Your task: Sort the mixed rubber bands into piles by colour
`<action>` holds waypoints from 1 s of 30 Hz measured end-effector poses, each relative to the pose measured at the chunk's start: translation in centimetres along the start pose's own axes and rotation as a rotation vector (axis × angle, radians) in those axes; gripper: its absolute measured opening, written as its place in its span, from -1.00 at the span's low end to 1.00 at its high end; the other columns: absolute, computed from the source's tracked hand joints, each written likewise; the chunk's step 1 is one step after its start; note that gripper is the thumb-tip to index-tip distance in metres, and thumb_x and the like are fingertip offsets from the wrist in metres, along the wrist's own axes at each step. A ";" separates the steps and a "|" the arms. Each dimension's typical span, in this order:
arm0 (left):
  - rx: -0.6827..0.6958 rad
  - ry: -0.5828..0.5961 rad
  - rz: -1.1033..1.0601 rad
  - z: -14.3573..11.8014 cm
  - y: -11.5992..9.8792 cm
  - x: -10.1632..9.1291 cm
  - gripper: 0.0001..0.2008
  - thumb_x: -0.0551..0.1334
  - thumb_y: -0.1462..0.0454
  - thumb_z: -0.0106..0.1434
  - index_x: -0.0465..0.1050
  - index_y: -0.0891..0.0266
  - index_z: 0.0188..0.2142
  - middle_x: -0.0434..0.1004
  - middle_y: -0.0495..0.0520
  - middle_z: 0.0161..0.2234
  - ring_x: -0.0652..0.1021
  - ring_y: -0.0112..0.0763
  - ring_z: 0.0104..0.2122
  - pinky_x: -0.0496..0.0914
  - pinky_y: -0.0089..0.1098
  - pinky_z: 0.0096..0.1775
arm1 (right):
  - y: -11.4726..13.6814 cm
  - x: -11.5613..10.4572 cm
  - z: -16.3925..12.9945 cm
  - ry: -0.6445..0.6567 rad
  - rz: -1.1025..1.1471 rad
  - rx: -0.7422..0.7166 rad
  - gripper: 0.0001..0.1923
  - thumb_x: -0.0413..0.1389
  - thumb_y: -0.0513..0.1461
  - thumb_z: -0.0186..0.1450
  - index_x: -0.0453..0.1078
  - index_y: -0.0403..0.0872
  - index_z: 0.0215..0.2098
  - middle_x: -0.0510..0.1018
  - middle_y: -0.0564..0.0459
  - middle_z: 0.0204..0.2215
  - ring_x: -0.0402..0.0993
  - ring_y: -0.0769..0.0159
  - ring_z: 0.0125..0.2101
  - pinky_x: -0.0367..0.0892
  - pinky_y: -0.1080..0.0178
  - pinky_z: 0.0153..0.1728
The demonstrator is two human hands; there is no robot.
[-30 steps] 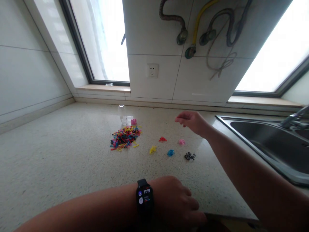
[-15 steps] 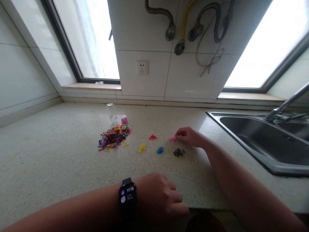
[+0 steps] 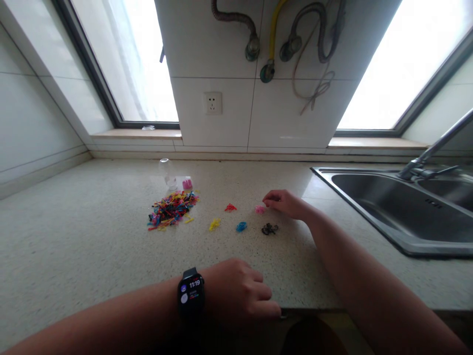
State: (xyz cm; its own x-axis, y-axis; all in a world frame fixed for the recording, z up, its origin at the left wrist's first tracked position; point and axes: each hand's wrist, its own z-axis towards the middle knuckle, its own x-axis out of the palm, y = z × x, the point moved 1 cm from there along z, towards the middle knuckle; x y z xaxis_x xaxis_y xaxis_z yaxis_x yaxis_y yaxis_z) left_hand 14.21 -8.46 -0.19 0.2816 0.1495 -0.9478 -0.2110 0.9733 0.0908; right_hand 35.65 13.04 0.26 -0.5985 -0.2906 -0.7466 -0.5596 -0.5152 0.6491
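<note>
Fingertips of my right hand [image 3: 284,203] are pinched at the pink band cluster [image 3: 260,209] lying on the countertop [image 3: 74,236]; whether they actually grip it I cannot tell. My left hand [image 3: 236,293], smartwatch [image 3: 191,292] on its wrist, rests loosely curled at the near counter edge, holding nothing. Open counter spreads left. Red [image 3: 230,207], yellow [image 3: 214,224], blue [image 3: 241,226] and black [image 3: 269,229] clusters sit just left and near of the pink one; the mixed pile [image 3: 171,209] lies further left. The sink [image 3: 391,207] bounds the right. A clear jar [image 3: 167,172] behind the pile is hard to make out.

Bare forearms; a black smartwatch [image 3: 191,296] reading 11:19 on the left wrist.
</note>
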 end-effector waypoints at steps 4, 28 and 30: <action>-0.006 -0.005 0.008 0.0 -0.1 0.0 -0.90 0.14 0.23 0.38 0.32 0.22 -0.26 0.36 -0.06 -0.46 0.33 -0.39 -0.49 0.11 -0.28 -0.54 | -0.2 -0.1 0.0 -0.055 0.026 0.023 -0.66 0.10 -0.09 0.31 0.50 -0.19 -0.14 0.59 -0.06 -0.35 0.43 0.35 -0.41 0.29 0.28 -0.34; -0.990 -0.017 0.101 -10.0 13.9 -7.8 -0.80 0.18 0.17 0.32 0.52 0.16 -0.16 0.51 -0.02 -0.41 0.46 -0.44 -0.43 0.21 -0.41 -0.36 | -4.1 -1.1 0.6 -0.139 -0.006 0.103 -0.65 0.08 -0.03 0.32 0.52 -0.10 -0.16 0.57 -0.04 -0.39 0.42 0.31 -0.44 0.30 0.25 -0.38; -1.090 0.006 0.156 -12.0 15.0 -7.6 -0.77 0.19 0.12 0.30 0.55 0.15 -0.18 0.53 0.00 -0.40 0.46 -0.43 -0.43 0.19 -0.41 -0.39 | -4.0 -1.1 0.6 -0.131 -0.018 0.097 -0.66 0.08 -0.03 0.32 0.53 -0.10 -0.17 0.57 -0.04 -0.39 0.44 0.29 -0.41 0.31 0.25 -0.36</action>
State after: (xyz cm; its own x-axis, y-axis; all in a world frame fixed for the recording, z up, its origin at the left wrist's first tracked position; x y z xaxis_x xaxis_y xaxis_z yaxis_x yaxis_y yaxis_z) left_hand -2.33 2.91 4.74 0.1760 0.2536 -0.9512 -0.9578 0.2670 -0.1060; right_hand 38.22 15.88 -1.43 -0.6537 -0.1709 -0.7372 -0.6203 -0.4371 0.6513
